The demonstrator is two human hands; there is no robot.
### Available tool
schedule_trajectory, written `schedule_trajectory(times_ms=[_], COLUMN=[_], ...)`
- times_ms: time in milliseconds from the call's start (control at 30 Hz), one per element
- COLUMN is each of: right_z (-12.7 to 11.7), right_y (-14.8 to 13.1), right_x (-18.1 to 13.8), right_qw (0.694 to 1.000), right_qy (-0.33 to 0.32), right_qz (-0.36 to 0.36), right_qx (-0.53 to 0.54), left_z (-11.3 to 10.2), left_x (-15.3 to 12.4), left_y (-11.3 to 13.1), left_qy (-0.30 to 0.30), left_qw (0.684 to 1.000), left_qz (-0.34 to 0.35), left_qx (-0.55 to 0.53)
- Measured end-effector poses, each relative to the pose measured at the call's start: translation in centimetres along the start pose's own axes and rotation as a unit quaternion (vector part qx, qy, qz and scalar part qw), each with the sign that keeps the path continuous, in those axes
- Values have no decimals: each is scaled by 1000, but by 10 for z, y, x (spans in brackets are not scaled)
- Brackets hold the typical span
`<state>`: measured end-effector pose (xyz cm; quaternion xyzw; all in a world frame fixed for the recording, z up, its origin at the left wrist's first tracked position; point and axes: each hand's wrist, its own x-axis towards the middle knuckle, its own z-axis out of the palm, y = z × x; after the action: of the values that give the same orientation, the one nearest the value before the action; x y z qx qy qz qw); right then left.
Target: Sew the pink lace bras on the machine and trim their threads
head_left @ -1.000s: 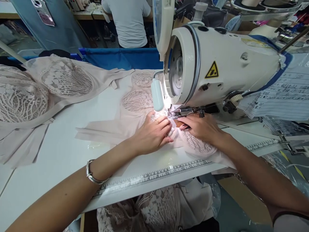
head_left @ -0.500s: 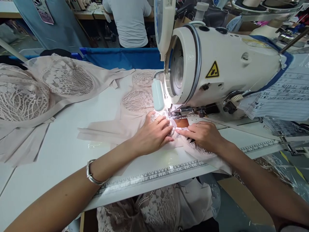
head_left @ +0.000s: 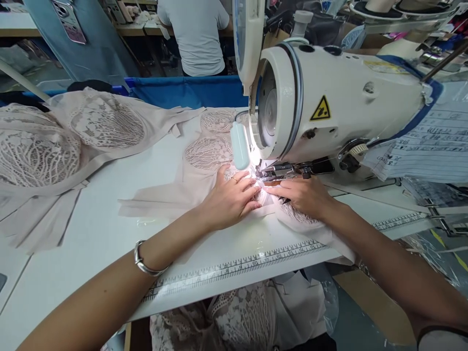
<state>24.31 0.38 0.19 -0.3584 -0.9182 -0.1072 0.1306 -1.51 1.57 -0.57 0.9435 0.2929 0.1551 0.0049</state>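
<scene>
A pale pink lace bra (head_left: 208,152) lies on the sewing table, partly under the needle area of a white sewing machine (head_left: 351,97). My left hand (head_left: 234,197) rests on it, fingers stretched and slightly apart, just left of the lit presser foot (head_left: 265,174). On the right, my right hand (head_left: 305,195) has its index finger extended at the fabric near the foot and the other fingers curled over a lace cup (head_left: 298,214). A small dark pointed tip (head_left: 283,200) pokes out beneath that hand; what it belongs to is hidden.
More lace bras (head_left: 106,122) are piled at the left. A small lamp (head_left: 239,146) hangs beside the machine head. A printed ruler (head_left: 256,261) runs along the table's front edge. Another bra (head_left: 241,312) lies below the edge. A person in a light shirt (head_left: 193,34) sits beyond.
My right hand has moved up and slightly left, closer to the presser foot, with the fabric under it. My left hand has shifted slightly. The view has tilted a little.
</scene>
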Motion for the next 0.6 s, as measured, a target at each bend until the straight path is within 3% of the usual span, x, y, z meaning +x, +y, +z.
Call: schedule_trajectory(times_ms=[300,433,533,600], right_z=[14,13,-1,-12], right_y=[9,13,15,9], right_x=[10,3,-10,-18], right_qw=[994,996,989,976], right_qy=[-68,-42,58,120], right_qz=[60,65,121,156], right_qx=[64,34,-57,-91], left_z=[6,9,7,3], left_x=[0,3,12,18], left_y=[-2,-8,-43,-79], left_qy=[-4,7,136,237], left_qw=[999,996,963,897], left_qz=[-35,-78,-216,-343], left_qx=[2,-35,-86,-147])
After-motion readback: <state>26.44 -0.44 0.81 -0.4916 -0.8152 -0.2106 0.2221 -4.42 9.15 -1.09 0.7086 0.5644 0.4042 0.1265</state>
